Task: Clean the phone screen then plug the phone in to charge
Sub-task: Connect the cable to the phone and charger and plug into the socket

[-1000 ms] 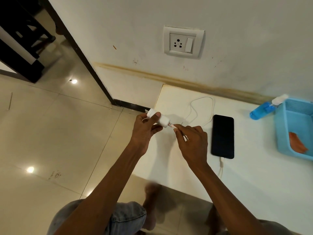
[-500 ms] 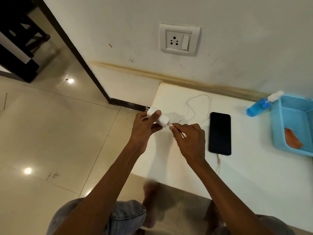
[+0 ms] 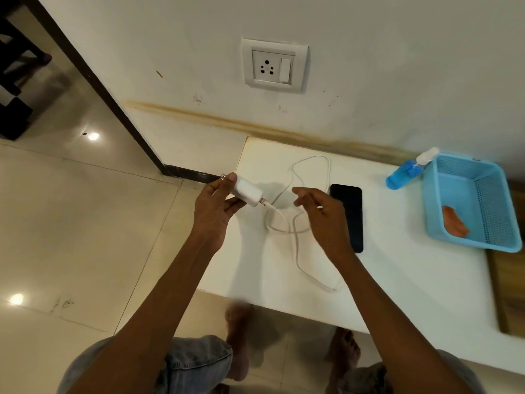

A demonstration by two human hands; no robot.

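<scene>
While your left hand [image 3: 214,207] grips the charger [image 3: 246,191], your right hand [image 3: 321,213] hovers with relaxed, empty fingers beside the phone [image 3: 350,217].

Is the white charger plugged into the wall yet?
No, it is out. The left hand holds the charger above the table's edge with its pins bare, and the wall socket has nothing in it.
</scene>
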